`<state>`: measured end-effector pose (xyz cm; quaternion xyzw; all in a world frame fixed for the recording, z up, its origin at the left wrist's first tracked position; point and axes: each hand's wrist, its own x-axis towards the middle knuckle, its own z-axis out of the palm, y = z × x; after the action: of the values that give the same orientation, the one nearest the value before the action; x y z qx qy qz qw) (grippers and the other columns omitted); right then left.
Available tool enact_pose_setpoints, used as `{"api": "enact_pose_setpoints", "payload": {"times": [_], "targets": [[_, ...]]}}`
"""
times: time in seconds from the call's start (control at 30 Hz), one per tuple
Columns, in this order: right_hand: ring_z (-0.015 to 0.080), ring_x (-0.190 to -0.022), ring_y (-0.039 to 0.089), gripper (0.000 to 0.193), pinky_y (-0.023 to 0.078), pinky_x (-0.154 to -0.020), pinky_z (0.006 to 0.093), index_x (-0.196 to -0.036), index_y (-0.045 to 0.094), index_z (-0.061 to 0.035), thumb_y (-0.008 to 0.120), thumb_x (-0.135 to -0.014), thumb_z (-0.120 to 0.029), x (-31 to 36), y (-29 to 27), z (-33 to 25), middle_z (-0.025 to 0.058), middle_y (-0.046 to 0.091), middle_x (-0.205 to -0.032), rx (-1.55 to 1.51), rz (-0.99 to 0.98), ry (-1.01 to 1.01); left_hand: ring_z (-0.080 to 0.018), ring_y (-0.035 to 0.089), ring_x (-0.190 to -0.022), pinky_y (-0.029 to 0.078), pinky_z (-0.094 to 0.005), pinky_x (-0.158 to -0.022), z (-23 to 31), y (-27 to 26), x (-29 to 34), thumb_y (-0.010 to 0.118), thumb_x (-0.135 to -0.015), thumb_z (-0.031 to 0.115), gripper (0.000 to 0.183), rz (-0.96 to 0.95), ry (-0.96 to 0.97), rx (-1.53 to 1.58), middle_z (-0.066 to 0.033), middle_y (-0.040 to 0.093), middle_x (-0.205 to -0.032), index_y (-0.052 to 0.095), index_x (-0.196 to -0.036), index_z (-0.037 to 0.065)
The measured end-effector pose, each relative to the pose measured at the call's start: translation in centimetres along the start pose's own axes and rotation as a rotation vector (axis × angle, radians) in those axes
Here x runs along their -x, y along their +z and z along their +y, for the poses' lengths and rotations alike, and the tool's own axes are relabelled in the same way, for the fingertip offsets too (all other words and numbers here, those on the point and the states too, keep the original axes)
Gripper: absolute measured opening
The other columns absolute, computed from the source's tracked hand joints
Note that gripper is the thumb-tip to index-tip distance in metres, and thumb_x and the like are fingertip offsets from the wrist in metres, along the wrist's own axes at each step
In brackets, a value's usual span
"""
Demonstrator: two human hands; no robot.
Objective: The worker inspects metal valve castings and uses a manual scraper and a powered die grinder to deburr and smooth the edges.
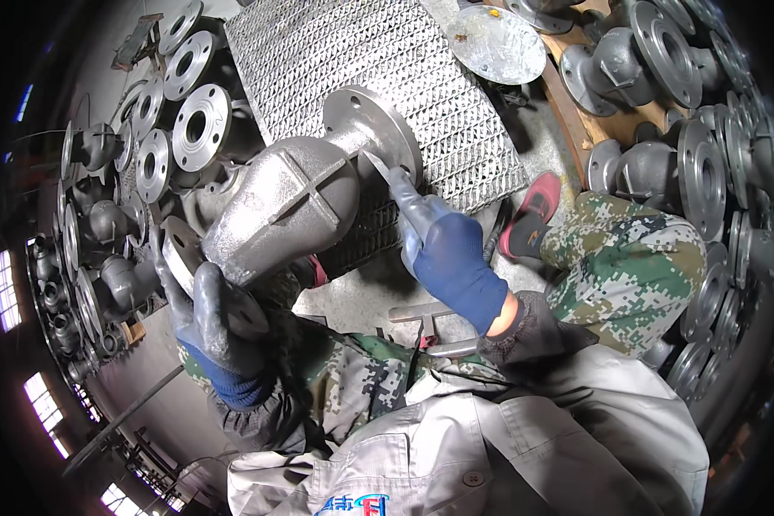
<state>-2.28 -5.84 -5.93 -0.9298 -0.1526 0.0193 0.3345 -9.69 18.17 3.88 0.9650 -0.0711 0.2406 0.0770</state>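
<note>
A large grey metal valve body casting with a raised cross rib on its rounded belly lies tilted in front of me. Its far flange is over the metal grating, and its near flange is at the left. My left hand, in a blue and grey coated glove, is closed around that near flange. Gloved the same way, my right hand grips a thin pointed blade; its handle is hidden in the fingers. The blade's tip is by the neck below the far flange.
An expanded-metal grating lies beneath the casting's far end. A round metal plate sits at its far right corner. Flanged castings crowd the left and the right. My camouflage-clad knee is at the right.
</note>
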Motion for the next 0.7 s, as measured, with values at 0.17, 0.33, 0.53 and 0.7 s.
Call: {"api": "enact_pose_setpoints", "payload": {"times": [0.17, 0.33, 0.53, 0.7], "targets": [[0.0321, -0.06, 0.058, 0.06, 0.047, -0.054, 0.0413, -0.136, 0.046, -0.0167, 0.054, -0.078, -0.003, -0.6, -0.1, -0.4, 0.015, 0.055, -0.069, -0.063, -0.082, 0.01, -0.0473, 0.056, -0.109, 0.05, -0.0467, -0.084, 1.6, -0.2, -1.5, 0.054, -0.077, -0.005, 0.046, 0.069, -0.045, 0.066, -0.0347, 0.049, -0.125, 0.049, -0.121, 0.005], [0.0316, -0.057, 0.06, 0.052, 0.048, -0.051, 0.0443, -0.133, 0.047, -0.0161, 0.057, -0.082, -0.014, -1.4, 0.6, 0.8, 0.0121, 0.058, -0.073, -0.177, 0.134, -0.054, -0.0496, 0.052, -0.113, 0.049, -0.0467, -0.086, 0.8, -0.1, -0.8, 0.056, -0.078, 0.0, 0.045, 0.031, -0.026, 0.002, -0.0354, 0.047, -0.126, 0.049, -0.121, 0.006], [0.03, -0.062, 0.061, 0.061, 0.049, -0.054, 0.0431, -0.138, 0.041, -0.0176, 0.057, -0.079, -0.013, -1.8, 1.8, 1.1, 0.0115, 0.059, -0.074, -0.043, 0.043, -0.029, -0.0518, 0.049, -0.116, 0.048, -0.0467, -0.089, 0.1, 0.2, 0.1, 0.051, -0.078, -0.002, 0.047, 0.054, -0.019, 0.045, -0.0356, 0.043, -0.13, 0.049, -0.124, 0.009], [0.0309, -0.058, 0.058, 0.067, 0.046, -0.051, 0.0423, -0.14, 0.04, -0.0206, 0.055, -0.077, -0.002, -1.7, 1.5, 0.4, 0.012, 0.057, -0.069, 0.081, 0.043, -0.064, -0.0497, 0.049, -0.117, 0.047, -0.045, -0.09, 0.6, 0.3, -0.3, 0.051, -0.081, -0.004, 0.046, 0.059, -0.057, 0.083, -0.0344, 0.041, -0.133, 0.05, -0.124, 0.012]]}}
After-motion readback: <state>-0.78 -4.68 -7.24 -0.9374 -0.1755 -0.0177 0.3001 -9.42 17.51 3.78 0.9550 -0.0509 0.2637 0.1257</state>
